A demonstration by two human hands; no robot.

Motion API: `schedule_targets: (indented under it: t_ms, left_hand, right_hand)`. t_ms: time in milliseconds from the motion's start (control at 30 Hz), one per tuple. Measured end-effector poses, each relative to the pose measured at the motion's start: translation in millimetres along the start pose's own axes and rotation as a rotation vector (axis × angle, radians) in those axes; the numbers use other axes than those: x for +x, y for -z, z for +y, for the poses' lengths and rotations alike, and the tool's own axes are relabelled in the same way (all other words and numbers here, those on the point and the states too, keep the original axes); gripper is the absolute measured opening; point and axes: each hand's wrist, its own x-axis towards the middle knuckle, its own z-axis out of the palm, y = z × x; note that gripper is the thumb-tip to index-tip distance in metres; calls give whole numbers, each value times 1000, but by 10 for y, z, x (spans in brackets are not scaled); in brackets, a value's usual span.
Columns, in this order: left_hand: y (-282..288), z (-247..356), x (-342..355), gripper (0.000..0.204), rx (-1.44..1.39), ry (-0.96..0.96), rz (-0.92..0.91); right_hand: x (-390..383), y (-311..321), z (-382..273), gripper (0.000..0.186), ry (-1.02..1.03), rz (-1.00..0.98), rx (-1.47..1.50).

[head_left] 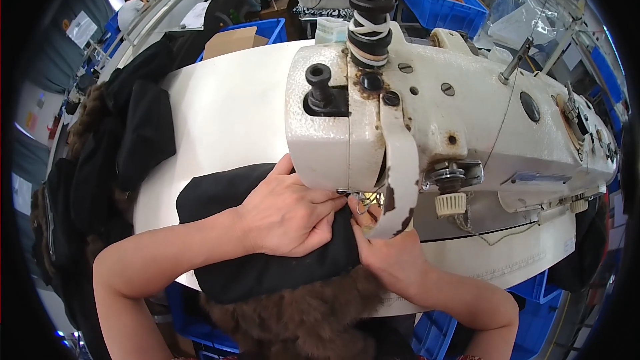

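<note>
L hand [287,217] is palm-down on the black cloth [230,193], fingers part-bent & a bit spread, some tips lost behind the machine [320,153] head; can't tell if it pinches or just presses. R hand [393,263] is at the cloth's R edge, fingers bent, partly behind the curved white bar [402,167]; can't tell how far it's closed or if it grips. Cloth lies on the white table [220,107] under the machine's L end, its upper R part hidden by hands & head. Needle area: small bright metal bits, hard to make out. Brown fur [293,317] is along the cloth's near edge, its lower end merging w/ dark stuff at the pic bottom. Dark pile [143,120], L of table, fades into the black lens rim; can't count pcs. Cardboard box [233,41] behind table, lower part hidden.
</note>
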Motion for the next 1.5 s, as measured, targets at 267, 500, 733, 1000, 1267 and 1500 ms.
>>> schedule_targets:
  t_ms: [267,500,733,1000,1267,1500]
  left_hand:
    - [-93,-90,27,31,7,-51,126]
    - [-118,-143,52,28,27,-85,134]
    - [-104,-100,71,29,39,-92,138]
    - [-52,-3,79,29,38,5,46]
    - [-23,43,63,30,63,-1,62]
    - [-11,53,84,29,43,46,21]
  right_hand:
    - [25,38,-2,35,-32,-72,-6]
    - [11,27,2,41,-14,-40,-32]
    - [19,37,24,40,-22,-59,-12]
    - [8,17,26,32,-36,-22,11]
    - [13,28,40,28,-6,23,-59]
    - [-2,10,70,35,-19,41,-54]
